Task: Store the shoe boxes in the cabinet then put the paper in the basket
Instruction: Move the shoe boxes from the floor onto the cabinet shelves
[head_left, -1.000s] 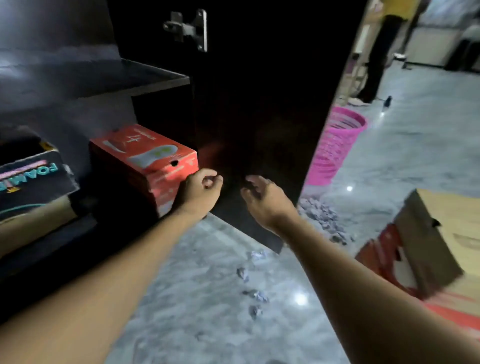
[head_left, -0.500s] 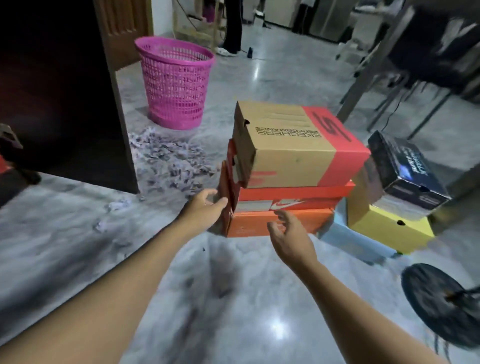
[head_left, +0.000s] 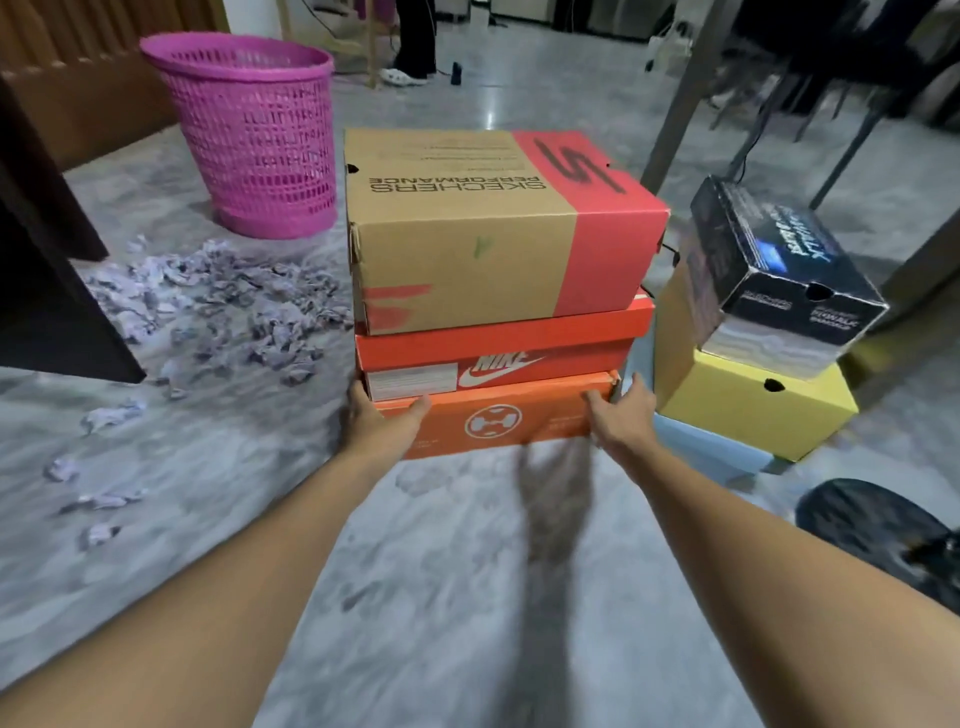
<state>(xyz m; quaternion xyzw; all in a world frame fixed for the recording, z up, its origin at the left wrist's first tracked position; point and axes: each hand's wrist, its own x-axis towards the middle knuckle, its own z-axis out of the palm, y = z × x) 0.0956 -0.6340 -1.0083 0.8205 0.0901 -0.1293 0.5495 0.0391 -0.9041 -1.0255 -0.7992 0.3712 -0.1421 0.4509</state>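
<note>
Grey floor (head_left: 441, 597) — paper scraps (head_left: 218, 306) strewn, pink basket (head_left: 260, 145) beyond.

Grey marble floor (head_left: 441, 597) fills the view, w/ a light glare at 12 o'clock. A grey slanted post (head_left: 680, 88) stands at 1 o'clock, and thin dark chair legs (head_left: 852, 140) are behind it, approx. 2 o'clock. At 12 o'clock: a person's dark trouser legs (head_left: 415, 36) and white shoe (head_left: 397, 77), w/ a small black object (head_left: 456, 73) just beside. Ribbed wooden panel (head_left: 78, 31) at 11 o'clock. Round black thing (head_left: 878, 525) at 4 o'clock, too blurred to identify.

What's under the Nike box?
An orange box, gripped at its ends by the left hand and right hand. The Nike box covers its lid, so what is inside cannot be seen.
</note>
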